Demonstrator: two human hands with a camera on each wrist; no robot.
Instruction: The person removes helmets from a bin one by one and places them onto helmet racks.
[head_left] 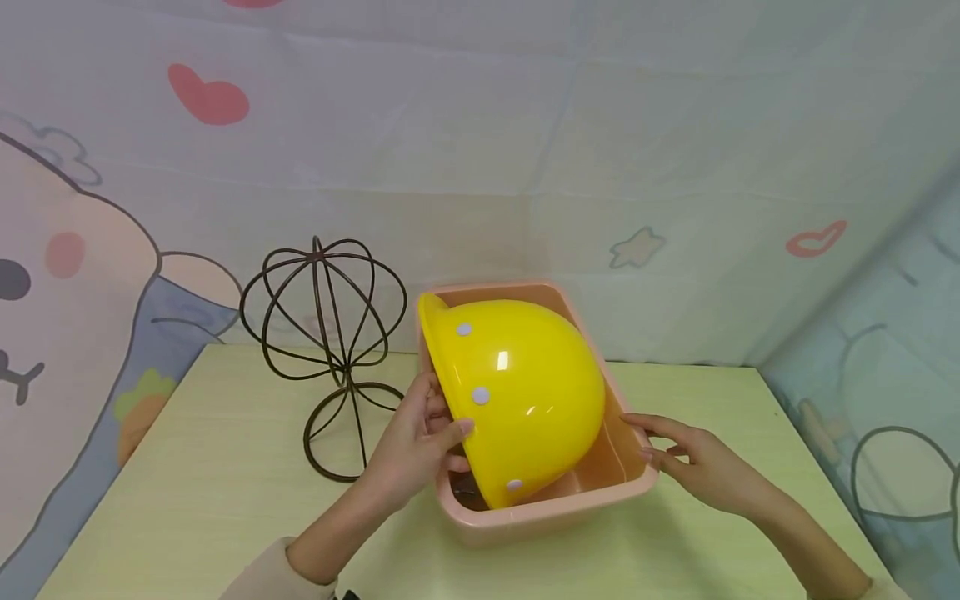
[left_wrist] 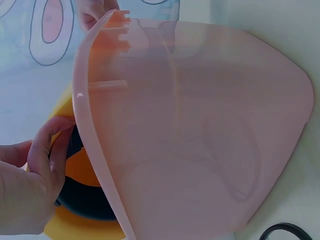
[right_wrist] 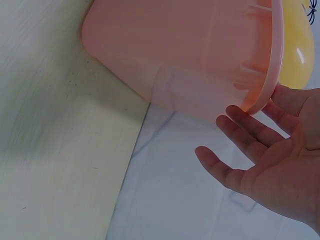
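A yellow hard hat (head_left: 540,375) with white dots lies tilted on its side within a pink plastic bin (head_left: 555,512). My left hand (head_left: 408,450) grips the hat's brim, thumb on the outer shell and fingers at the inner side. Black and orange lining (left_wrist: 87,200) shows inside the hat in the left wrist view. At the bin's right front corner, my right hand (head_left: 701,467) pinches the rim between thumb and fingers; in the right wrist view its other fingers (right_wrist: 220,170) are extended below the rim.
Left of the bin stands a dark wire head-shaped stand (head_left: 347,369) on a ring base, close to my left hand. Everything sits on a pale wooden table (head_left: 187,467). A printed cloth backdrop (head_left: 450,125) rises behind and along the right side.
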